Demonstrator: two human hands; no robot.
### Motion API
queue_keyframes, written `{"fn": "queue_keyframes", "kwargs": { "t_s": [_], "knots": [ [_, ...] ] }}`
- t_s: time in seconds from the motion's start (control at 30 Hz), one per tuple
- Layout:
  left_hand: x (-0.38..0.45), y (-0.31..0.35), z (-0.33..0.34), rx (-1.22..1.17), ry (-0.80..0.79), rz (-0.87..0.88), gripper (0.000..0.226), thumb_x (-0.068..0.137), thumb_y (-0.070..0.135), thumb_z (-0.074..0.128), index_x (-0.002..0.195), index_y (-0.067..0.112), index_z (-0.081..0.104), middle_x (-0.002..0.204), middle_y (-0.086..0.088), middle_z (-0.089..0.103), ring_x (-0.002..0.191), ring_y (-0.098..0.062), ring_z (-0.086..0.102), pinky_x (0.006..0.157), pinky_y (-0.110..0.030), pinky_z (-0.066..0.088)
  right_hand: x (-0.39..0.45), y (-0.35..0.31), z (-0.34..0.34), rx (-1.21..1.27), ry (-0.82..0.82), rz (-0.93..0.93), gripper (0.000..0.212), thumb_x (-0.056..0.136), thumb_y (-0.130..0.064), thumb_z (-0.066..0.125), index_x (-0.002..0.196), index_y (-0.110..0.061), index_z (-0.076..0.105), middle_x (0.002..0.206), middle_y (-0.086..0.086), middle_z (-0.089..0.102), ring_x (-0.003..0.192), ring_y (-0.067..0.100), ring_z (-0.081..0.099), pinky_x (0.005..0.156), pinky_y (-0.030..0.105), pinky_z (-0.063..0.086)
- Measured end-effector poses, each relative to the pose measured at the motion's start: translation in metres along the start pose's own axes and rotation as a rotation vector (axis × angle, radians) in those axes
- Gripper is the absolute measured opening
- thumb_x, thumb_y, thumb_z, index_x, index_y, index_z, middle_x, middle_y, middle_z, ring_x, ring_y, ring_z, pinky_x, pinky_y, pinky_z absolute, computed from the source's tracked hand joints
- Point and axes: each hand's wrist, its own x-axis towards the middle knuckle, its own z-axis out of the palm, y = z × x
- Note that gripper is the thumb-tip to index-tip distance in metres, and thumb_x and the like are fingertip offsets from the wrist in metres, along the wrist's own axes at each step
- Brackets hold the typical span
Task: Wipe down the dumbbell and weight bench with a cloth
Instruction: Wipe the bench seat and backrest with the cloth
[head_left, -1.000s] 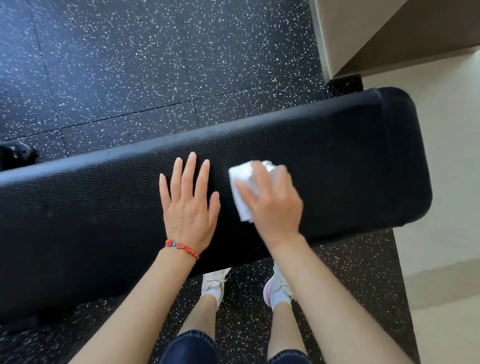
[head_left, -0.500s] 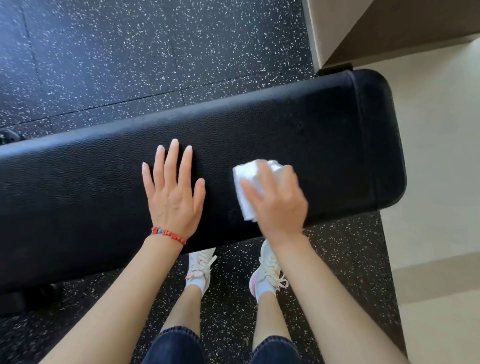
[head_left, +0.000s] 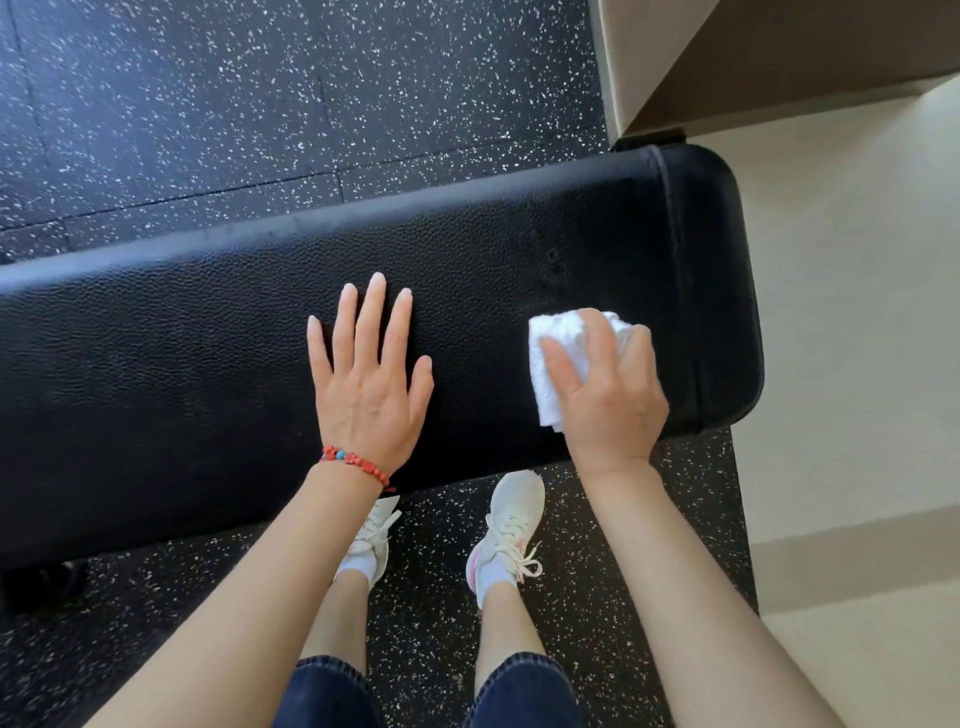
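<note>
While your left hand lies flat, fingers spread, on the bench surface, keep your right hand gripping the cloth and press firmly toward the bench's rounded end.

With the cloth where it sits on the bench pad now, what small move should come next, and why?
Probably slide the cloth on toward the pad's rounded right end. The right hand grips it pressed to the weight bench short of that end, so a strip of black pad beyond it is not yet covered, while the left hand lies flat on the pad and braces.
</note>
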Motion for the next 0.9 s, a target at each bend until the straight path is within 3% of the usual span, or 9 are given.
{"fn": "queue_keyframes", "kwargs": {
  "t_s": [0.23, 0.43, 0.57, 0.9],
  "knots": [
    [0.003, 0.008, -0.001, -0.015, 0.066, -0.035, 0.052, 0.09, 0.03, 0.04, 0.135, 0.005, 0.045, 0.145, -0.018, 0.038, 0.135, -0.037, 0.03, 0.11, -0.056, 0.015, 0.099, -0.027, 0.025, 0.026, 0.015, 0.03, 0.038, 0.087, -0.041, 0.056, 0.106, -0.01, 0.064, 0.091, 0.021, 0.058, 0.08, 0.032, 0.058, 0.052, 0.034, 0.046],
    [0.026, 0.051, -0.003, -0.055, 0.083, 0.071, 0.053, 0.09, 0.032, 0.041, 0.137, 0.006, 0.044, 0.145, -0.018, 0.038, 0.135, -0.037, 0.031, 0.11, -0.054, 0.017, 0.061, 0.008, 0.015, -0.012, 0.155, -0.017, 0.033, 0.085, -0.039, 0.061, 0.097, -0.009, 0.068, 0.077, 0.017, 0.059, 0.065, 0.028, 0.06, 0.043, 0.03, 0.046],
    [0.038, 0.07, 0.004, -0.058, 0.024, 0.06, 0.054, 0.09, 0.033, 0.039, 0.139, 0.008, 0.041, 0.147, -0.016, 0.036, 0.136, -0.036, 0.029, 0.111, -0.054, 0.015, 0.027, 0.04, -0.004, -0.023, 0.06, -0.016, 0.038, 0.088, -0.042, 0.054, 0.096, -0.007, 0.068, 0.072, 0.016, 0.053, 0.059, 0.025, 0.054, 0.041, 0.028, 0.045],
    [0.038, 0.071, 0.011, -0.022, 0.014, 0.035, 0.055, 0.09, 0.033, 0.037, 0.138, 0.006, 0.041, 0.147, -0.017, 0.035, 0.136, -0.037, 0.028, 0.111, -0.055, 0.014, 0.115, 0.03, 0.005, 0.017, 0.014, 0.054, 0.033, 0.086, -0.038, 0.06, 0.099, -0.009, 0.067, 0.083, 0.021, 0.058, 0.072, 0.032, 0.058, 0.048, 0.03, 0.042]
  ]
}}
